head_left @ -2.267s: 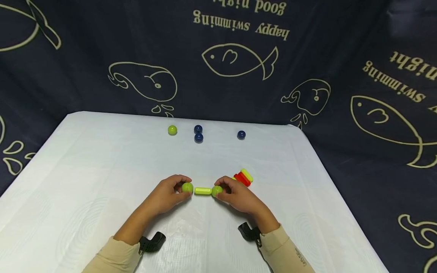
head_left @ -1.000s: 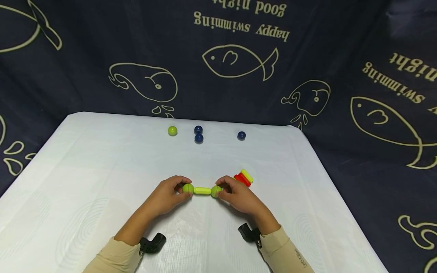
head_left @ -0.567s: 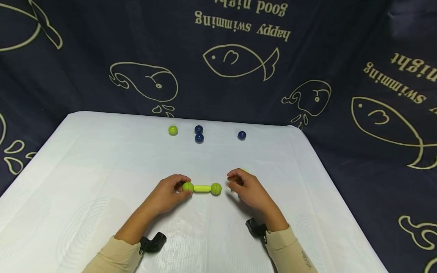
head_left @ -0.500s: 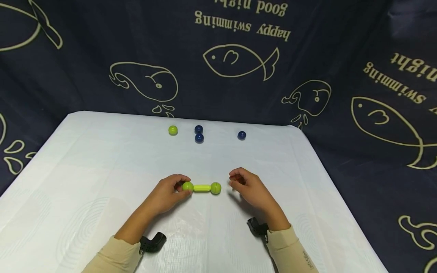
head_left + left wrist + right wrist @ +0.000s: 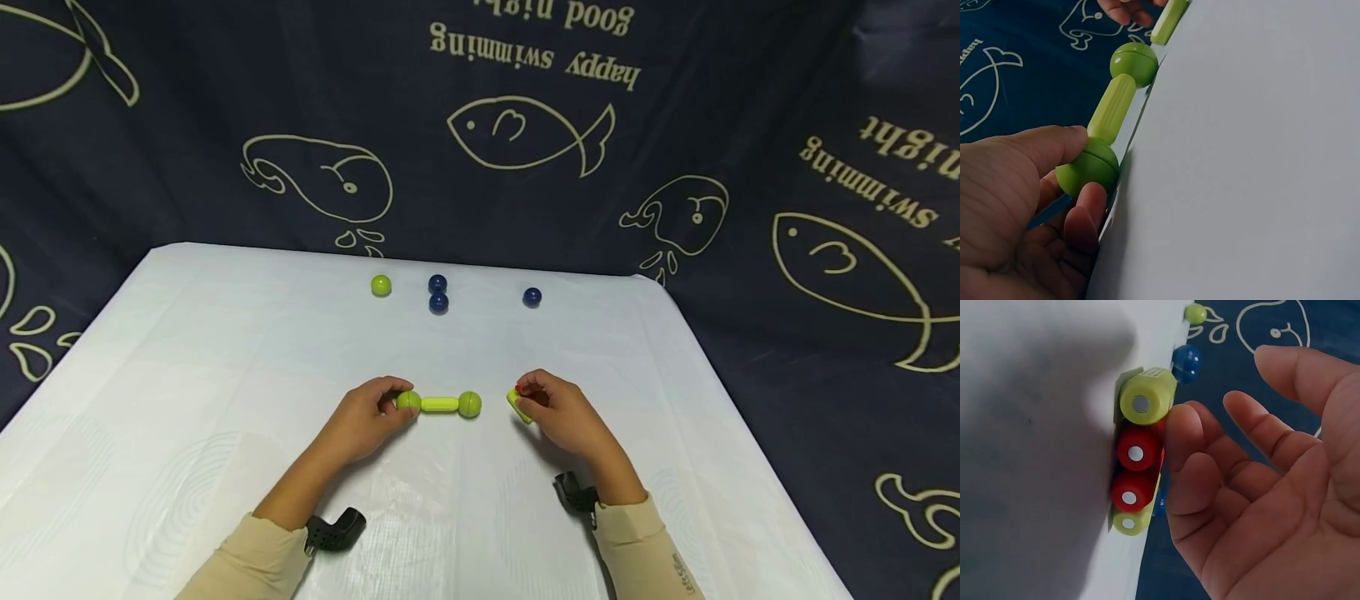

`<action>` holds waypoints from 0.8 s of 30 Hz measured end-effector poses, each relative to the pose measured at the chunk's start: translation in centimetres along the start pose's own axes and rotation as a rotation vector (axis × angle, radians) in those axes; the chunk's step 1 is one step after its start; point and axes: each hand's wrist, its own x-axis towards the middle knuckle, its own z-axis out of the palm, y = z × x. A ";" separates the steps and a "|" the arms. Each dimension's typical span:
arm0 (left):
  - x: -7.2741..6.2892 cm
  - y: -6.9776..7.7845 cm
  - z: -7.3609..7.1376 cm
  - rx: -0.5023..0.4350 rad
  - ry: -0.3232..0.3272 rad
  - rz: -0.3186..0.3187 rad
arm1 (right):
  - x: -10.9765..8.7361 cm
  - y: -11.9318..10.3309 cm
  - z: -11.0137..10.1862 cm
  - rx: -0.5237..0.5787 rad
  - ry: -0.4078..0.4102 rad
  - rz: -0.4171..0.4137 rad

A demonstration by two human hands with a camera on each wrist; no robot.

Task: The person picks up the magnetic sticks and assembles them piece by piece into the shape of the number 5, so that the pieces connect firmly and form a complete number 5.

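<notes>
My left hand [image 5: 369,419] pinches the left green ball [image 5: 1087,167] between thumb and fingers. A yellow-green rod [image 5: 439,404] joins this ball end to end with a second green ball [image 5: 469,404], making a dumbbell shape that lies on the white table. To its right, my right hand [image 5: 561,412] is at a row of short rods. In the right wrist view its fingertips are right at a yellow-green rod [image 5: 1146,397] and a red rod [image 5: 1139,448], with the thumb apart from them. Another red rod [image 5: 1130,490] and a yellow-green rod [image 5: 1130,522] continue the row. Pale discs show in their ends.
Toward the far edge of the white table [image 5: 247,350] sit a lone green ball [image 5: 381,286], two dark blue balls close together, the nearer blue ball [image 5: 438,303] in front, and another blue ball [image 5: 532,297] farther right. A dark fish-print cloth [image 5: 525,208] hangs behind.
My right hand has let go of the dumbbell's right ball and moved right to the rods. The row of rods has shifted left and nearer. The dumbbell has slid slightly away, left hand with it.
</notes>
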 end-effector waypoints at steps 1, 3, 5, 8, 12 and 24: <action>0.0 0.0 0.0 -0.002 0.001 -0.007 | 0.0 0.0 0.1 -0.005 -0.004 -0.003; 0.0 0.0 0.0 -0.004 0.002 -0.014 | 0.0 -0.1 0.2 -0.016 -0.008 -0.010; 0.0 0.0 0.0 -0.005 0.003 -0.014 | -0.1 -0.1 0.3 -0.027 -0.006 -0.010; 0.0 0.0 0.0 -0.008 0.011 -0.004 | -0.1 -0.2 0.5 -0.040 -0.010 -0.015; -0.1 0.0 -0.1 -0.032 0.021 0.007 | 0.0 -0.3 0.8 -0.057 -0.023 -0.035; -0.2 0.3 -0.1 -0.079 0.014 -0.034 | 0.0 -0.8 1.7 -0.122 -0.053 -0.029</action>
